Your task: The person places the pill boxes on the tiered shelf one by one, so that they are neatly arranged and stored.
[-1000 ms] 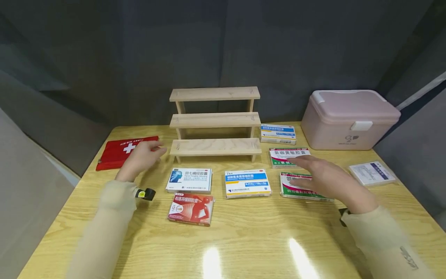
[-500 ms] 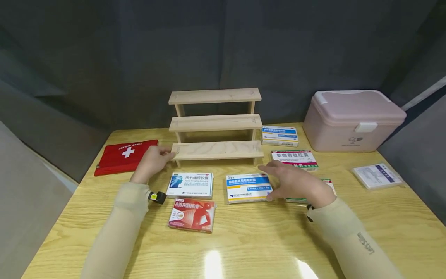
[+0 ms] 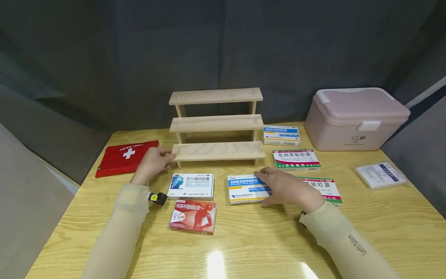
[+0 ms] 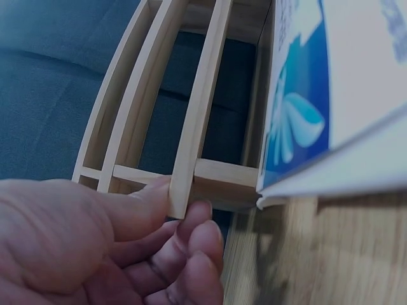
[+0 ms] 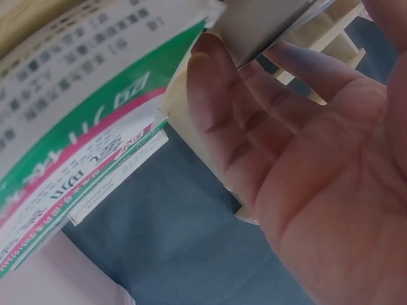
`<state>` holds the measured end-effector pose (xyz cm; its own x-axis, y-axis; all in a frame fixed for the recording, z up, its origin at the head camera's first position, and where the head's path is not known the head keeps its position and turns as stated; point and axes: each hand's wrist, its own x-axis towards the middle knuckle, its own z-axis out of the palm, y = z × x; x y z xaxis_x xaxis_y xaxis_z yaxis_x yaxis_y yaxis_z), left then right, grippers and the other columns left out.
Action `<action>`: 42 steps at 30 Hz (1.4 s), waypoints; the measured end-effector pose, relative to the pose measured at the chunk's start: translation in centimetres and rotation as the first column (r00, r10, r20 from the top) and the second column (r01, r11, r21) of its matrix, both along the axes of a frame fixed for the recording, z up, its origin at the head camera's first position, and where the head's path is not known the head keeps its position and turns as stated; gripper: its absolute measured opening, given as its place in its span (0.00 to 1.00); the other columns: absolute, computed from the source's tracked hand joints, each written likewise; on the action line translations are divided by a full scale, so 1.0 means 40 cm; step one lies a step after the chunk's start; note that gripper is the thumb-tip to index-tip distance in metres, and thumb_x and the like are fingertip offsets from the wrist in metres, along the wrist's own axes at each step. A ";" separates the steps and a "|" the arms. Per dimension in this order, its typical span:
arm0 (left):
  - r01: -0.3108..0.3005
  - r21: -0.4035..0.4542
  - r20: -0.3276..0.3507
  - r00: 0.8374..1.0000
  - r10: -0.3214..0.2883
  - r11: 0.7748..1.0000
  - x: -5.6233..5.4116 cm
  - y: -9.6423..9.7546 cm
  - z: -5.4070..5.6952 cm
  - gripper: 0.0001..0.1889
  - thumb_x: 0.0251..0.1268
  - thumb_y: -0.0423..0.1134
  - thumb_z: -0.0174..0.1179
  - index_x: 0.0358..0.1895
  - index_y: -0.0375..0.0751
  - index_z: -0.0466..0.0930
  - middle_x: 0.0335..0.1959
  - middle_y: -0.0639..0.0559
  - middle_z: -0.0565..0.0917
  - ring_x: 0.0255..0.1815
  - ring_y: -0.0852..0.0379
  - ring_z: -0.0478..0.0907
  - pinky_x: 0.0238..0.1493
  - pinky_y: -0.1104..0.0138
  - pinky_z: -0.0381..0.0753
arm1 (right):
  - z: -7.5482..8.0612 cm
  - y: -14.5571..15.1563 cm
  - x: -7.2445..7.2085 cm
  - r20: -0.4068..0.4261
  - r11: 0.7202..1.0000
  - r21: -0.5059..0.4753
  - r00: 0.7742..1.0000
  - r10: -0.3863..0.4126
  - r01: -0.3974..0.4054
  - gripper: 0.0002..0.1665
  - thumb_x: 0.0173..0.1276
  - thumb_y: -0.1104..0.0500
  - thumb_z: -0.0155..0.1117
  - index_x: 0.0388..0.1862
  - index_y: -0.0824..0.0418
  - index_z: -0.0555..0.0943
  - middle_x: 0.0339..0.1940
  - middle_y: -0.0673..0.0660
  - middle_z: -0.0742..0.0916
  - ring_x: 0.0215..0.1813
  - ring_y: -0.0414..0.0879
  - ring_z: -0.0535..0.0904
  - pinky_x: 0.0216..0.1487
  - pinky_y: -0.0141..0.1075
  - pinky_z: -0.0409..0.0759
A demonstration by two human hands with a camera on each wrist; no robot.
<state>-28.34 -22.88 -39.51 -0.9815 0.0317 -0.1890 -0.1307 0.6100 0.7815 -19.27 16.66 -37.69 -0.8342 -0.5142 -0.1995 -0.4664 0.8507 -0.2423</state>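
A three-tier wooden display rack [image 3: 218, 150] stands at the back of the table. My left hand [image 3: 151, 163] pinches the left end of its lowest shelf, thumb above and fingers curled beneath in the left wrist view. The right hand [image 3: 286, 189] spans the right end of a blue-and-white medicine box [image 3: 244, 190], thumb at the near edge and fingers at the far edge. In the right wrist view, fingertips lie against the shaded side of that box [image 5: 264, 25]. A white medicine box with a blue head picture [image 3: 191, 186] lies just right of my left wrist.
A red medicine box [image 3: 193, 217] lies in front. Two green-and-white medicine boxes [image 3: 296, 159] lie on the right, the nearer partly behind my right hand. Behind are another blue-and-white box [image 3: 281, 135] and a pink medicine chest [image 3: 355, 120]. A red first aid pouch [image 3: 120, 159] lies left.
My left hand has moved right from beside the red pouch onto the rack's lowest shelf. My right hand has moved left from over the green-and-white boxes and taken hold of the blue-and-white box.
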 end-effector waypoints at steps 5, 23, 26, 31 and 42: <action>0.000 0.001 0.004 1.000 0.000 1.000 0.000 0.001 0.005 0.23 0.71 0.44 0.61 0.65 0.37 0.75 0.43 0.39 0.82 0.37 0.43 0.80 0.42 0.57 0.83 | -0.002 0.004 -0.001 -0.006 1.000 -0.022 1.000 0.007 -0.007 0.55 0.52 0.46 0.81 0.73 0.68 0.66 0.67 0.67 0.73 0.64 0.61 0.72 0.66 0.53 0.69; 0.015 -0.019 0.028 0.999 -0.015 1.000 0.008 -0.011 0.019 0.23 0.69 0.43 0.63 0.63 0.37 0.77 0.40 0.39 0.84 0.39 0.41 0.80 0.44 0.55 0.82 | 0.081 0.049 -0.018 -0.095 0.984 -0.178 0.996 -0.006 -0.011 0.53 0.53 0.40 0.78 0.72 0.63 0.70 0.65 0.67 0.74 0.55 0.57 0.77 0.56 0.52 0.76; 0.038 -0.013 0.038 0.999 -0.038 0.999 0.008 -0.006 0.020 0.23 0.69 0.43 0.64 0.63 0.37 0.77 0.39 0.38 0.84 0.39 0.40 0.80 0.45 0.53 0.82 | 0.113 0.064 -0.028 -0.162 0.970 -0.241 0.986 -0.029 -0.011 0.53 0.55 0.40 0.77 0.73 0.64 0.68 0.65 0.66 0.74 0.50 0.54 0.78 0.50 0.47 0.78; 0.074 -0.009 0.048 0.996 -0.073 0.997 0.013 0.009 0.024 0.21 0.68 0.44 0.64 0.59 0.37 0.79 0.38 0.37 0.84 0.37 0.40 0.80 0.44 0.52 0.81 | 0.205 0.056 -0.086 -0.203 0.962 -0.273 0.977 -0.065 0.007 0.53 0.56 0.39 0.76 0.75 0.61 0.66 0.65 0.63 0.72 0.45 0.50 0.78 0.44 0.42 0.78; 0.085 0.001 0.066 0.994 -0.084 0.996 0.013 0.062 0.021 0.21 0.67 0.42 0.65 0.59 0.36 0.79 0.36 0.39 0.85 0.33 0.44 0.80 0.42 0.54 0.82 | 0.394 -0.047 -0.311 -0.184 0.978 -0.209 0.982 -0.029 -0.011 0.57 0.59 0.32 0.69 0.79 0.56 0.59 0.63 0.62 0.73 0.50 0.54 0.72 0.49 0.46 0.73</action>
<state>-27.83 -20.41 -38.66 -0.9606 0.1135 -0.2536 -0.1301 0.6227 0.7715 -31.73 14.78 -21.91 -0.8511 -0.5203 0.0693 -0.5124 0.7950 -0.3245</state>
